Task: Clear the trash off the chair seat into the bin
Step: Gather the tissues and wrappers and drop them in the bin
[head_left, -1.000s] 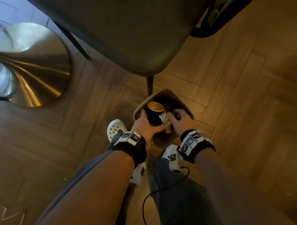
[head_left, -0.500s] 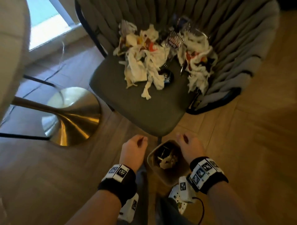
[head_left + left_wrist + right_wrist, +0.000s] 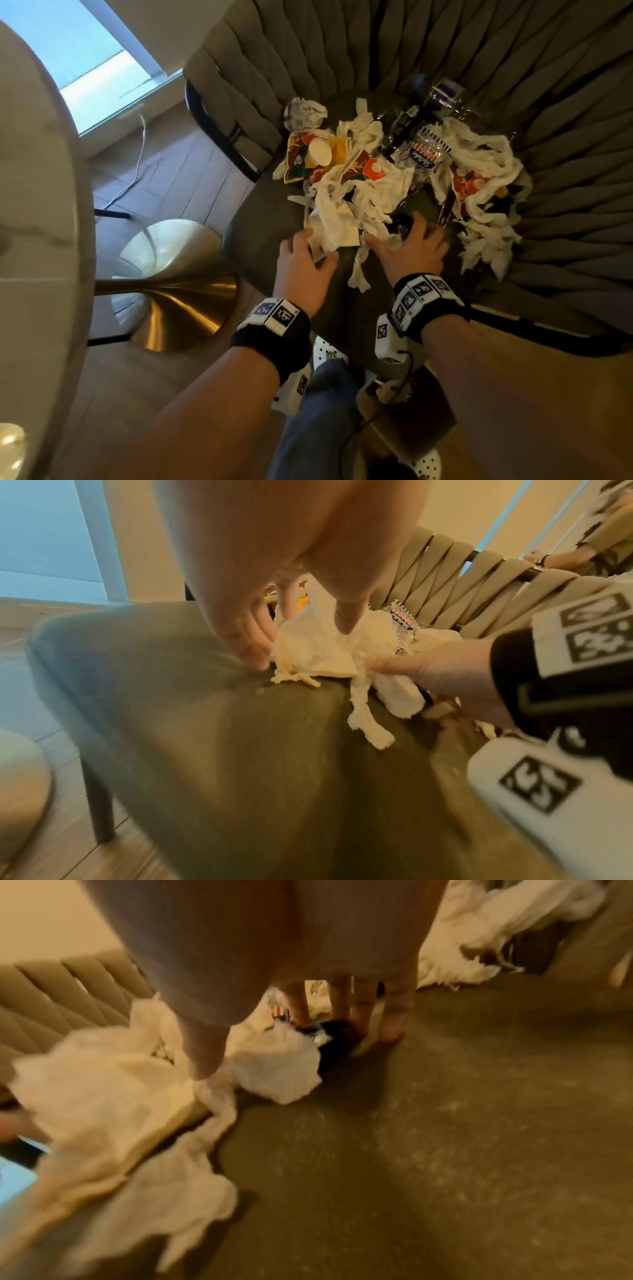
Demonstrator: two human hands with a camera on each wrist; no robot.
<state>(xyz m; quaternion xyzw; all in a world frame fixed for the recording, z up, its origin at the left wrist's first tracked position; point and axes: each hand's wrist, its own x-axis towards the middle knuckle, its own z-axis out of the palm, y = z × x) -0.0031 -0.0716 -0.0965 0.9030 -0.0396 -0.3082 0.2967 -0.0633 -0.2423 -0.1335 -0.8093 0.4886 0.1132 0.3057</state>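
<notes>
**Both hands at the trash heap on the chair seat**

The left hand [image 3: 303,263] pinched a crumpled white napkin [image 3: 337,226] between thumb and fingers at the heap's near edge. The right hand [image 3: 411,251] lay spread, fingers straight, over a small black item [image 3: 402,222] (kind unclear). Soft twisted tissue, glossy printed wrappers and clear crinkled plastic covered the matte grey seat [image 3: 274,219]. The brown bin [image 3: 411,421] stood on the floor by the person's feet. Half a second earlier both hands were down at the bin.
</notes>
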